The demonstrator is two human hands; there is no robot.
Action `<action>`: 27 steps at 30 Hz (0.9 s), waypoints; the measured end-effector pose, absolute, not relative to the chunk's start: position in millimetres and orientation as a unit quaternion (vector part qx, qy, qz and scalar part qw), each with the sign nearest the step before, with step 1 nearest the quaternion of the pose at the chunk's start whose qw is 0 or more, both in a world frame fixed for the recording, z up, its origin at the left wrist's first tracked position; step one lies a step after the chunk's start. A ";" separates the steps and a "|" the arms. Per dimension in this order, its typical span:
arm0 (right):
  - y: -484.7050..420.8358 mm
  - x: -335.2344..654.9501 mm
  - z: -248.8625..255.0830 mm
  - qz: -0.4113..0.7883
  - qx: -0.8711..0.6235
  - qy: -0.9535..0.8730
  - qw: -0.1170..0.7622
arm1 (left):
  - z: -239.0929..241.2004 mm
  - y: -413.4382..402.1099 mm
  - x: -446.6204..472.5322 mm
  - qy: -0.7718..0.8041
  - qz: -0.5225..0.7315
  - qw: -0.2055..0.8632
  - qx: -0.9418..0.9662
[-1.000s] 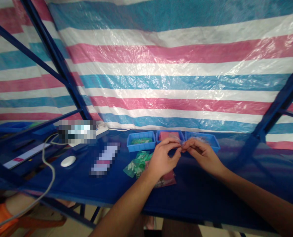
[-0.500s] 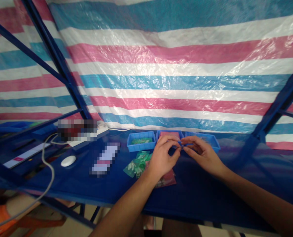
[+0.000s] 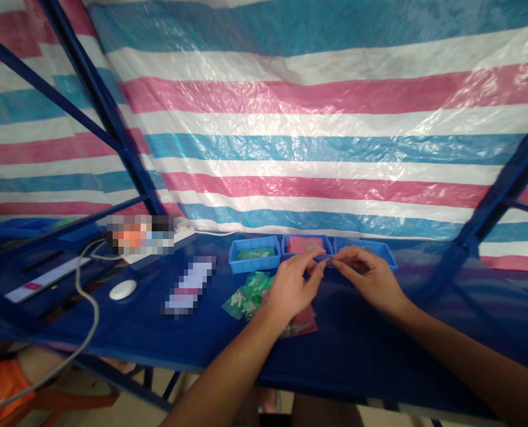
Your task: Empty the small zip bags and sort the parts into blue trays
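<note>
My left hand and my right hand meet over the blue table, in front of the trays. Between their fingertips is a small translucent bluish plastic piece, too small to make out fully. Both hands are closed in a pinch on it, thumb against fingers. Beside and partly beneath my left forearm lie green plastic bags with small pale parts inside. Close to them is a pile of pinkish-red plastic bags, partly hidden by my left hand.
Along the back stand a blue tray with green contents, a blue tray with pink contents and a third blue tray, partly behind my right hand. A white oval object and a cable lie left. Someone's orange-clad arm shows lower left.
The fingers of my left hand have drawn closer together and dipped slightly. My right fingertips have shifted a little right, and the small piece between the hands shows more.
</note>
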State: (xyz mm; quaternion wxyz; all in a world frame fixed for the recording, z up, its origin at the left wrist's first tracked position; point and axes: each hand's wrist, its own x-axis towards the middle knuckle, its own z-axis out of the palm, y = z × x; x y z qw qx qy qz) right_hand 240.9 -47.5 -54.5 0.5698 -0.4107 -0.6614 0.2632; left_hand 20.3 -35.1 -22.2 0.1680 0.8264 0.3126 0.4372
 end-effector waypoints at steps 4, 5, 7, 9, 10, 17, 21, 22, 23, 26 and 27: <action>-46.6 241.3 -50.4 0.187 -0.388 -0.722 0.542 | -16.4 -39.7 19.3 0.276 0.442 0.200 0.830; -46.5 240.7 -50.1 0.183 -0.384 -0.730 0.535 | -15.3 -40.3 19.2 0.269 0.448 0.203 0.828; -46.7 238.5 -50.7 0.195 -0.377 -0.736 0.527 | -14.6 -40.0 19.2 0.268 0.453 0.205 0.825; -47.9 235.5 -52.1 0.235 -0.367 -0.724 0.534 | -16.2 -38.0 19.8 0.281 0.461 0.193 0.819; -48.7 234.1 -52.6 0.262 -0.364 -0.713 0.539 | -17.6 -36.7 20.2 0.289 0.463 0.184 0.817; -49.4 233.1 -52.9 0.362 -0.374 -0.633 0.573 | -28.1 -30.2 22.6 0.297 0.427 0.180 0.835; -46.8 235.8 -51.8 0.335 -0.403 -0.644 0.558 | -30.9 -30.8 20.8 0.302 0.394 0.162 0.853; -46.3 237.7 -50.5 0.307 -0.415 -0.654 0.553 | -31.4 -30.8 19.8 0.309 0.389 0.151 0.855; -45.6 240.8 -48.5 0.264 -0.429 -0.665 0.551 | -31.9 -30.6 18.4 0.318 0.385 0.138 0.856; -41.3 258.8 -40.0 0.081 -0.456 -0.700 0.544 | -32.2 -29.0 13.4 0.352 0.364 0.092 0.858; -38.9 267.3 -37.1 0.019 -0.459 -0.713 0.530 | -31.9 -28.2 11.6 0.363 0.355 0.078 0.858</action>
